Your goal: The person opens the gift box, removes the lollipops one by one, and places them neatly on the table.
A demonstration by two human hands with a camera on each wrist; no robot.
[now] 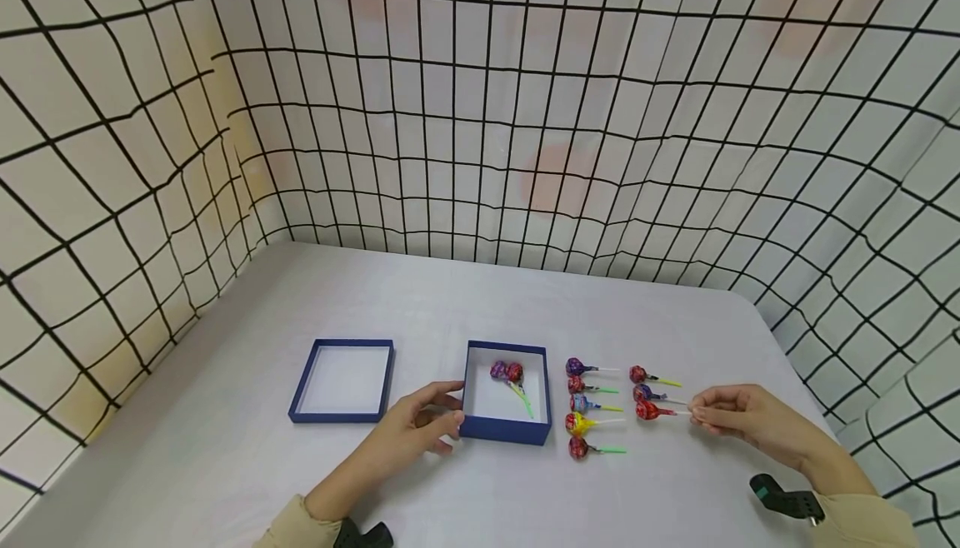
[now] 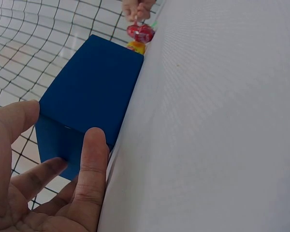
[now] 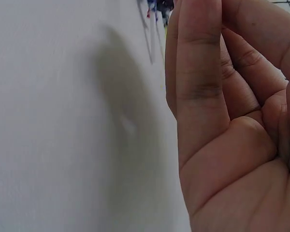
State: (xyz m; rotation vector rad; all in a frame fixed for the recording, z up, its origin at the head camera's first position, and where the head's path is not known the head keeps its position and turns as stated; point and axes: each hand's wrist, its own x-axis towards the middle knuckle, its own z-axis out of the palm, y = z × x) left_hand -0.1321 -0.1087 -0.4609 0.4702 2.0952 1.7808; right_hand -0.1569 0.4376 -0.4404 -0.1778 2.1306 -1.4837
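My right hand (image 1: 750,423) pinches the white stick of a red lollipop (image 1: 649,410) at the right; the right wrist view shows its fingers close up, the tips cut off. At the left front corner of a blue box (image 1: 504,430), my left hand (image 1: 417,425) touches the side with loosely spread fingers. In the left wrist view those fingers lie against the blue box (image 2: 92,84). Inside the box are two lollipops, one purple (image 1: 498,371) and one dark red (image 1: 514,373). Behind the held one lie a blue-purple lollipop (image 1: 642,393) and a red one with a yellow stick (image 1: 637,374).
Between the box and my right hand, several lollipops form a column, among them a yellow one (image 1: 576,423). A shallow blue-edged lid (image 1: 341,419) lies left of the box, inside up. White cloth covers the table (image 1: 480,506). Black grid netting (image 1: 450,132) surrounds the back and sides.
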